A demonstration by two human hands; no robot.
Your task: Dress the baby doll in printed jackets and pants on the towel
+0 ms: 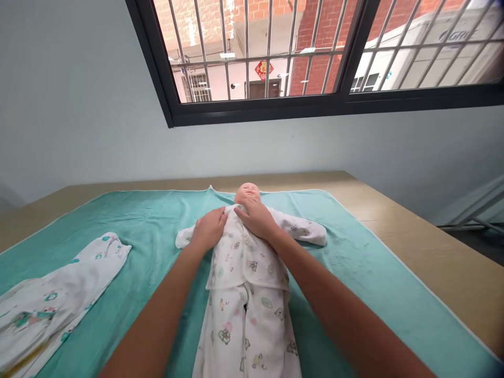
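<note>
A baby doll [249, 192] lies on its back with its head toward the wall. It wears a white printed top [232, 257] and matching white printed pants [260, 325]. My left hand [210, 228] rests on the top at the doll's shoulder on the left, fingers stretched out. On the upper chest, just below the chin, lies my right hand [256, 216], its fingers also extended. Both sleeves spread out sideways; the sleeve on the right [309, 231] shows almost whole, while my left hand covers part of the other.
A teal blanket [378, 294] covers most of the wooden table [397, 220]. White printed baby clothing [66, 294] lies on it at the left. Behind the table stand a pale wall [252, 147] and a barred window with a dark frame [255, 113].
</note>
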